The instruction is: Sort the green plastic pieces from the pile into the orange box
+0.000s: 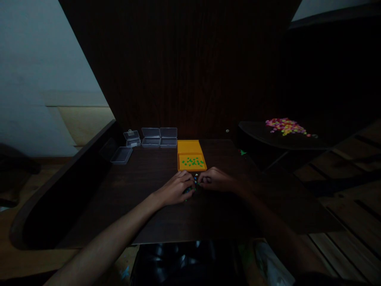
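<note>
In the head view my left hand (179, 188) rests on the dark table, its bent fingers and thumb apart, curved around a small pile of tiny coloured pieces (188, 190). Facing it, my right hand (216, 179) has its thumb and forefinger pinched together at the pile's right side. What lies in that pinch is too small and dark to make out. Just beyond both hands lies a yellow box (188, 146) with its lid folded back. Several small green pieces (193, 161) are scattered inside its near half.
Open clear plastic boxes (160, 142) stand at the back left, with a smaller clear box (132, 138) and another clear box (121, 155) beside them. A heap of pink and yellow beads (286, 126) covers part of a raised dark shelf (253, 129) on the right. A dark panel (184, 71) rises behind.
</note>
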`<action>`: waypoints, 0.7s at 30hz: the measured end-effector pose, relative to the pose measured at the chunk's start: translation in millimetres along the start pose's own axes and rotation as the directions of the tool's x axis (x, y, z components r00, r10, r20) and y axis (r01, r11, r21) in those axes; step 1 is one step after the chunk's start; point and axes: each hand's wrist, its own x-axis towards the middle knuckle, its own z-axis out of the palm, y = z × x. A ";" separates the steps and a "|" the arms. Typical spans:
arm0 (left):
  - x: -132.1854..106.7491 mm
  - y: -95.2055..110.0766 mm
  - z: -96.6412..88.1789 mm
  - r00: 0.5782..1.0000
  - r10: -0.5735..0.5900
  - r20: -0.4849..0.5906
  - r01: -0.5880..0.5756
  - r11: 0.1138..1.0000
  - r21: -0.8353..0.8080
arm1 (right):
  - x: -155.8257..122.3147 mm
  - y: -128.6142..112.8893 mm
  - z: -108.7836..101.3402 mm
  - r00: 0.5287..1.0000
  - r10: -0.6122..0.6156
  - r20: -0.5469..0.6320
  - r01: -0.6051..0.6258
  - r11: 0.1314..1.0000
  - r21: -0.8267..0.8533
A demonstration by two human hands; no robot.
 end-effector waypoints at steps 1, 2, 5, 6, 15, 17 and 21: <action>0.2 0.6 -0.4 1.000 0.000 0.003 0.000 1.000 0.000 | 0.3 1.5 -1.4 1.000 0.008 -0.010 -0.008 1.000 0.029; 0.4 1.3 -0.8 1.000 -0.001 0.004 0.001 1.000 0.000 | 0.9 3.1 -3.0 1.000 0.016 -0.026 -0.015 0.998 0.054; 0.6 2.5 -1.0 1.000 0.000 0.005 0.000 1.000 0.001 | 5.3 9.1 -8.3 0.995 0.036 -0.098 -0.026 0.994 0.102; 0.5 2.6 -0.7 1.000 0.002 0.005 -0.002 1.000 0.002 | 7.6 11.7 -10.4 0.991 0.047 -0.124 -0.033 0.994 0.108; 0.3 1.0 3.2 0.999 0.034 -0.003 -0.034 0.999 0.037 | 33.7 32.8 -32.1 0.953 0.156 -0.261 -0.201 0.967 -0.156; 0.7 1.5 2.5 0.999 0.034 -0.001 -0.034 0.999 0.039 | 38.7 33.4 -34.3 0.944 0.179 -0.278 -0.251 0.935 -0.250; 1.1 2.0 1.6 0.999 0.032 0.007 -0.033 0.998 0.050 | 46.2 31.4 -34.3 0.921 0.248 -0.300 -0.350 0.865 -0.360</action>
